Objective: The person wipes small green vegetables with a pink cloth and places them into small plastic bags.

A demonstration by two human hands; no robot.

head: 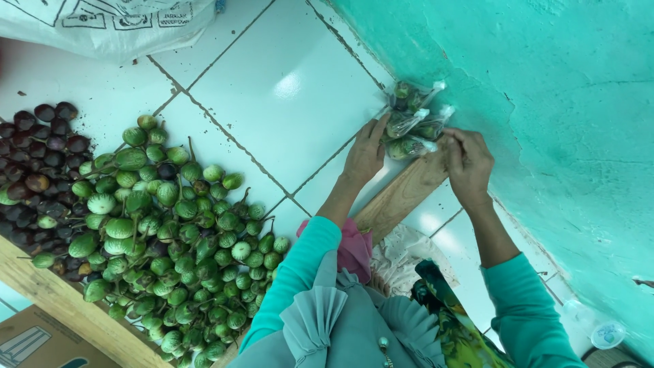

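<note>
1. head view: the person is reaching both hands to small clear bags of green eggplants [409,123] lying on the white tiled floor [286,88], tight against the teal wall [545,102], at the far end of a wooden plank [402,194].
2. the left hand [366,153] is resting flat, fingers loosely spread, touching the nearest bag's left side; the right hand [469,158] is curling its fingers at that bag's knotted end, apparently pinching it, though the grip itself is hidden.
3. risk, as a judgement: the stacked bags are looking slippery and rounded, so a tug on one knot could be rolling the others off the plank end, or loosening a knot and spilling fruit.
4. each bag's long axis is running roughly left to right, slightly upward, with the twisted tails pointing toward the wall.
5. a large loose heap of green eggplants [170,238] is sitting well apart at the left, beside dark purple ones [41,157].
</note>
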